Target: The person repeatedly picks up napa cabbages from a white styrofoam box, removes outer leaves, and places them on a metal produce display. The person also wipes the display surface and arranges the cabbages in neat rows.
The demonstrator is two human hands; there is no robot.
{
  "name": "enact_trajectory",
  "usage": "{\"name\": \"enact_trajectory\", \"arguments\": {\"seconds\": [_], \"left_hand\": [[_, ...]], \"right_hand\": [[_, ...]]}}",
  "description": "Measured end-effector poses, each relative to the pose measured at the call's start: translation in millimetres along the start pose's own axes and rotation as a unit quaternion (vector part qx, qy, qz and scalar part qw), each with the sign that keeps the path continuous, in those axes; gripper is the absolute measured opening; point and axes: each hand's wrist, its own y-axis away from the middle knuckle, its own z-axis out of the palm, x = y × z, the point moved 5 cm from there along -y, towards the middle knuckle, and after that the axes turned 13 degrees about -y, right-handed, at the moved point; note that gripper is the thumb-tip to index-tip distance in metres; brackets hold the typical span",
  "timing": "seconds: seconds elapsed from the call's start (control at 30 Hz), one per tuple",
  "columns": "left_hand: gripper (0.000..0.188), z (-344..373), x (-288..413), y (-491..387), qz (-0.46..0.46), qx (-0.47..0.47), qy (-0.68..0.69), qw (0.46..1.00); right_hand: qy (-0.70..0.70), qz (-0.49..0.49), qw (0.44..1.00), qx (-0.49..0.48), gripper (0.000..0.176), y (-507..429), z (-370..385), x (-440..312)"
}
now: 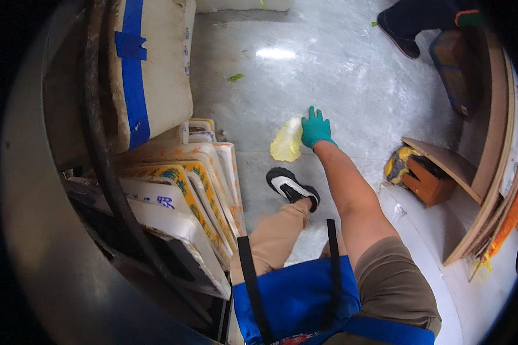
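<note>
My right hand (317,130), in a green glove, reaches down ahead of me over the grey floor. Directly beside its left edge is a pale cabbage-like leaf (286,140), white at the stem and yellow-green towards the frilled end. Hand and leaf meet in the picture, but the thumb is hidden, so a grip on the leaf cannot be made out. Two fingers stretch forward, away from me. My left hand is out of view. Below the leaf is my black-and-white shoe (290,187).
Foam box lids (207,172) lean in a stack at left, below a large foam box (159,69) with blue tape. A dark metal bar (99,142) curves past them. Cardboard sheets (492,172) and an orange-brown box (431,183) stand at right. Another person's shoe (399,36) shows top right.
</note>
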Motion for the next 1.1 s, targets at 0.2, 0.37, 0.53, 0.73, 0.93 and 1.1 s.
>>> {"name": "enact_trajectory", "arguments": {"seconds": [0.2, 0.37, 0.53, 0.73, 0.93, 1.1], "left_hand": [[0.094, -0.8, 4.9, -7.3, -0.002, -0.015, -0.085, 0.996], [0.093, -2.2, 14.6, -7.0, 0.009, -0.025, -0.137, 0.990], [0.092, -7.5, 5.7, -2.8, 0.031, -0.037, -0.229, 0.972], [0.083, 41.5, -26.5, 2.4, 0.148, -0.051, -0.445, 0.882], [0.107, 18.6, -0.2, -14.3, 0.220, 0.099, -0.022, 0.970], [0.112, -19.1, 28.0, -19.7, 0.185, 0.033, -0.004, 0.982]], "right_hand": [[-0.001, -0.018, 0.999, -0.044, 0.049, -24.7, 39.2, -1.4], [-0.118, 0.020, 0.990, -0.076, 0.036, -0.9, 40.2, -3.1], [-0.097, -0.153, 0.983, 0.021, 0.042, 98.6, -73.7, -40.6], [-0.098, -0.255, 0.939, 0.207, 0.049, 160.9, -337.5, -99.7], [-0.139, -0.276, 0.892, 0.329, 0.071, 199.6, -577.1, -201.4], [-0.267, -0.401, 0.822, 0.304, 0.084, 260.8, -648.0, -296.8]]}}
